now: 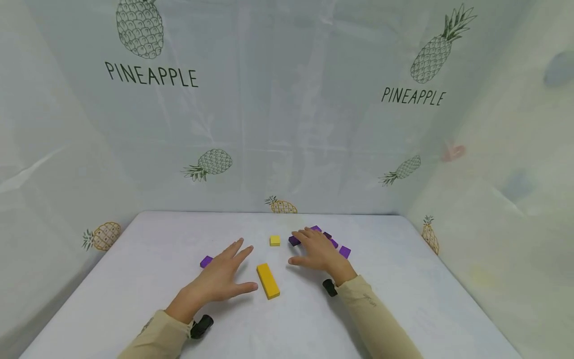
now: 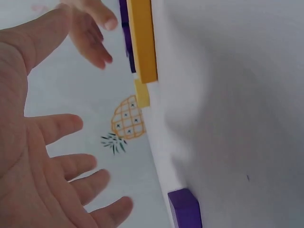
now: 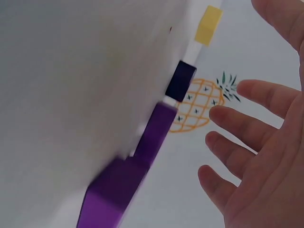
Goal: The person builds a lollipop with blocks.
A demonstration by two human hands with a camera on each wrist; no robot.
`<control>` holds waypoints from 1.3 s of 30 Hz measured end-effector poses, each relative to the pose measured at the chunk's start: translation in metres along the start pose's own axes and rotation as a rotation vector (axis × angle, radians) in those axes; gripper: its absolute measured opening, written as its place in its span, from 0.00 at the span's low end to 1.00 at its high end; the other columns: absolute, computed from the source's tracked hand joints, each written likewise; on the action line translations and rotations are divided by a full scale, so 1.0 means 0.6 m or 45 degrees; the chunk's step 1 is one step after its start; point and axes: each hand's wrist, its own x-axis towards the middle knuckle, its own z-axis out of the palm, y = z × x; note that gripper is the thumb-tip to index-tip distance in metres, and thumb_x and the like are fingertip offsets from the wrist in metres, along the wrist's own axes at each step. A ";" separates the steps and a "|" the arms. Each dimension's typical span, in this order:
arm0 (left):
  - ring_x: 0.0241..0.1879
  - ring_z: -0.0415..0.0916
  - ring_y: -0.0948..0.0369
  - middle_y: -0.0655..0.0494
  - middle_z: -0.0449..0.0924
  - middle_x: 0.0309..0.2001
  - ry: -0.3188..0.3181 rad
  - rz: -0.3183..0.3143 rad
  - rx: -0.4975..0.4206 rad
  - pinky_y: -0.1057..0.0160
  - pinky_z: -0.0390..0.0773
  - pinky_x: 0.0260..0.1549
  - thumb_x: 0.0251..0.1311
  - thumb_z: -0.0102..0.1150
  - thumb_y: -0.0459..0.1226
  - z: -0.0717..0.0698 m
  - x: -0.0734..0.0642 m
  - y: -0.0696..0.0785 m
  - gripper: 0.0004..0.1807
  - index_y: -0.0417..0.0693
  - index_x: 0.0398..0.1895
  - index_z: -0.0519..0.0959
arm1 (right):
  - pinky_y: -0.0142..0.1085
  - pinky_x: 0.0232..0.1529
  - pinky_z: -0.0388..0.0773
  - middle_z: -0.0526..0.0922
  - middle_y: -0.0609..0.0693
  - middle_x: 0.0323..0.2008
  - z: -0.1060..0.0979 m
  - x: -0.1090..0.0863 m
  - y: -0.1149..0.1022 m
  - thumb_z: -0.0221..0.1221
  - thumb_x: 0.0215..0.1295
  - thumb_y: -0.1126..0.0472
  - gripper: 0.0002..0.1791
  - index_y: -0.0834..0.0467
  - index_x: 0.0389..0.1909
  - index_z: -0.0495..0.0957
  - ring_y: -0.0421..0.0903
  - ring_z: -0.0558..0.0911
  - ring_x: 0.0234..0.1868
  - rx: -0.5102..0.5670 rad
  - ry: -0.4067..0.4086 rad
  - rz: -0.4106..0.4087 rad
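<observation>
My left hand hovers over the left part of the white table, fingers spread and nothing held. Just beyond its fingers lies a purple block, partly covered by the hand in the head view. Between my two hands rests a long orange-yellow block. A small pale yellow block sits farther back. My right hand, fingers spread and empty, is held above the table beside a cluster of purple blocks. A dark purple block shows by its fingertips, and the hand hides part of the cluster.
The white table is enclosed by pale curtains printed with pineapples at the back and sides. A black wrist camera sits at my left wrist, another black piece at my right.
</observation>
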 end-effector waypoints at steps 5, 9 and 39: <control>0.69 0.57 0.41 0.43 0.51 0.75 -0.115 -0.092 -0.084 0.38 0.64 0.61 0.49 0.68 0.62 0.006 0.010 0.015 0.51 0.52 0.74 0.61 | 0.50 0.67 0.63 0.69 0.54 0.66 0.008 0.024 -0.008 0.63 0.56 0.34 0.43 0.53 0.69 0.68 0.54 0.67 0.67 0.027 -0.044 0.002; 0.67 0.60 0.39 0.39 0.56 0.72 -0.163 -0.068 -0.089 0.37 0.66 0.60 0.48 0.70 0.60 0.013 0.017 0.022 0.50 0.48 0.72 0.64 | 0.49 0.66 0.65 0.70 0.52 0.66 0.013 0.040 -0.013 0.64 0.57 0.36 0.42 0.52 0.69 0.68 0.52 0.68 0.66 0.067 -0.083 0.009; 0.42 0.69 0.55 0.51 0.71 0.42 -0.194 -0.013 0.049 0.53 0.76 0.41 0.41 0.71 0.63 0.035 0.035 0.045 0.47 0.40 0.59 0.75 | 0.43 0.66 0.66 0.75 0.49 0.61 0.040 0.124 -0.043 0.66 0.61 0.48 0.31 0.52 0.64 0.73 0.48 0.72 0.62 0.202 -0.244 0.035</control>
